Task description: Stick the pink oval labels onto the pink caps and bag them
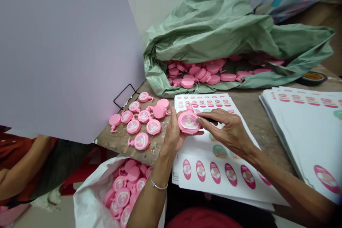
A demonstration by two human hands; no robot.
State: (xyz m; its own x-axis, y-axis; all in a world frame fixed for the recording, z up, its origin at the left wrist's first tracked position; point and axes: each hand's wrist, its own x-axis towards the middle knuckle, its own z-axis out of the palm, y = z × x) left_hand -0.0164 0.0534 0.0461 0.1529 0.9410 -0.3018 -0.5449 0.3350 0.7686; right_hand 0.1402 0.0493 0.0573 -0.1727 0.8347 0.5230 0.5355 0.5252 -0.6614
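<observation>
My left hand (175,131) grips a small pink toy pump bottle (188,122) from its left side, with an oval picture sticker facing up on its front. At the bottle's right edge, the thumb and index finger of my right hand (227,124) touch the sticker. A thin dark tool (210,119) is tucked in that same hand; its kind is not clear. Beneath both hands lies a stack of sticker sheets (199,185) with rows of pink ovals. To the left, several pink bottles (141,141) are spread on the table, some with stickers showing and some plain side up.
A green sack (208,32) at the back spills plain pink bottles (200,73). Below the table edge, a white bag (89,196) holds stickered bottles. More sheets (301,131) and a tape roll (311,77) lie right. Behind a pale panel (61,53), another person's arm (26,165) shows.
</observation>
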